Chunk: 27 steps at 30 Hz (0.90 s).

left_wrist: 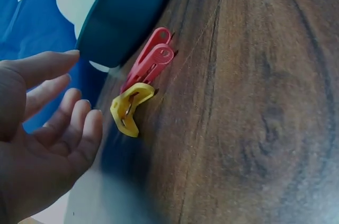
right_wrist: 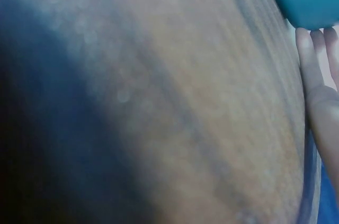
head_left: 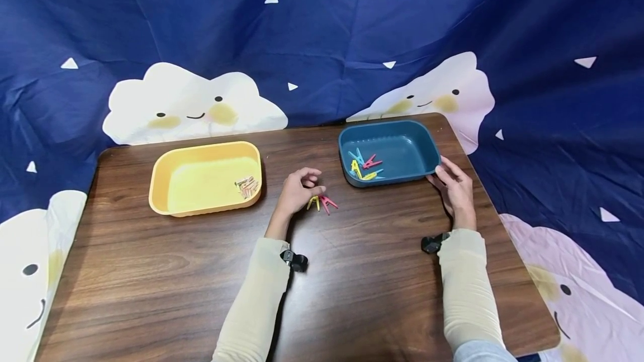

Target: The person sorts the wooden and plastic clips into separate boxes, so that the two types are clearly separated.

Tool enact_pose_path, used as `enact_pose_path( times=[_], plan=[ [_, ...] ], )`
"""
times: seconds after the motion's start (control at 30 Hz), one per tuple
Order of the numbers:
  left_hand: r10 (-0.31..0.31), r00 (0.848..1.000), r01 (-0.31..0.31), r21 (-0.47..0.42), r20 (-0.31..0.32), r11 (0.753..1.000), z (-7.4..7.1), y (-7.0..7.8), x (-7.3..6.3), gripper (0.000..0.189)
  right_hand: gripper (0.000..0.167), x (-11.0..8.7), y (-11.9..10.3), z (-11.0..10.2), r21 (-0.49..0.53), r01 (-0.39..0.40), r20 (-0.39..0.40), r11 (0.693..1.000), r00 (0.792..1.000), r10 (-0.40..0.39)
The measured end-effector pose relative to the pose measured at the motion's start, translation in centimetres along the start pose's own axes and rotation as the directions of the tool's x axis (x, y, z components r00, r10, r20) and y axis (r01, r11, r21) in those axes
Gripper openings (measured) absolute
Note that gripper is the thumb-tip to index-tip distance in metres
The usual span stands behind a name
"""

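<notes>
My left hand point(head_left: 297, 190) hovers by a yellow clothespin point(left_wrist: 125, 110) and a red clothespin point(left_wrist: 152, 62), which lie against each other on the table. Its fingers are loosely bent, with nothing between them and the thumb. At the right, my right hand point(head_left: 457, 191) touches the near right corner of a dark blue bin point(head_left: 407, 177); in the right wrist view its straight fingertips point(right_wrist: 303, 36) meet the bin's side. Several plastic clothespins point(head_left: 371, 162), blue, red and yellow, lie in the bin's left end.
A yellow bin point(head_left: 173, 210) stands at the left of the wooden table point(head_left: 166, 267), with small wooden clothespins point(head_left: 247, 187) in its right corner. Behind the table hangs a blue curtain point(head_left: 312, 27) with clouds printed on it.
</notes>
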State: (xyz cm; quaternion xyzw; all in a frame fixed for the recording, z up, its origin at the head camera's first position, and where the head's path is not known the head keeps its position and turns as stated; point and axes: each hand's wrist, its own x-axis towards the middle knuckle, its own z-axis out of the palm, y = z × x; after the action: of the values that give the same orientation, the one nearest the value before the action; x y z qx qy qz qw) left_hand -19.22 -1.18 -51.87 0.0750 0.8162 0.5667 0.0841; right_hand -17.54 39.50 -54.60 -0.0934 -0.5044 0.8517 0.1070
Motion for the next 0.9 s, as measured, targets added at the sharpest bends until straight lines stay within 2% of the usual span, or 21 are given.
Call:
enact_pose_path(
  times=[0.13,0.27,0.43,0.53,0.73,0.9],
  plan=[
    [-0.027,1.0,0.028,0.056,-0.014,0.998,0.2,-0.4,-0.4,0.044,0.042,-0.1,0.0,0.1,-0.001,-0.009,-0.017,1.0,1.0,0.009],
    [-0.052,0.998,0.057,0.164,-0.035,0.985,0.6,-0.7,-0.7,0.048,0.042,-0.1,0.0,0.1,-0.018,-0.005,-0.021,1.0,1.0,0.005],
    [-0.051,0.997,0.064,0.322,-0.05,0.945,1.0,-0.7,-0.9,0.045,0.041,0.0,0.1,-0.1,-0.013,0.007,-0.001,1.0,1.0,-0.007],
    [-0.07,0.996,0.085,0.38,-0.053,0.921,1.2,-0.4,-0.9,0.04,0.041,0.1,0.2,-0.2,-0.011,0.016,0.012,1.0,1.0,-0.016],
    [-0.148,0.987,0.162,0.41,-0.066,0.898,1.3,-0.1,-0.9,0.03,0.041,0.2,0.4,-0.2,-0.024,0.023,0.015,0.999,1.0,-0.023],
    [-0.14,0.987,0.162,0.379,-0.084,0.911,1.2,-0.3,-1.0,0.027,0.043,0.1,0.3,-0.1,-0.023,0.014,0.004,1.0,1.0,-0.014]
  ],
)
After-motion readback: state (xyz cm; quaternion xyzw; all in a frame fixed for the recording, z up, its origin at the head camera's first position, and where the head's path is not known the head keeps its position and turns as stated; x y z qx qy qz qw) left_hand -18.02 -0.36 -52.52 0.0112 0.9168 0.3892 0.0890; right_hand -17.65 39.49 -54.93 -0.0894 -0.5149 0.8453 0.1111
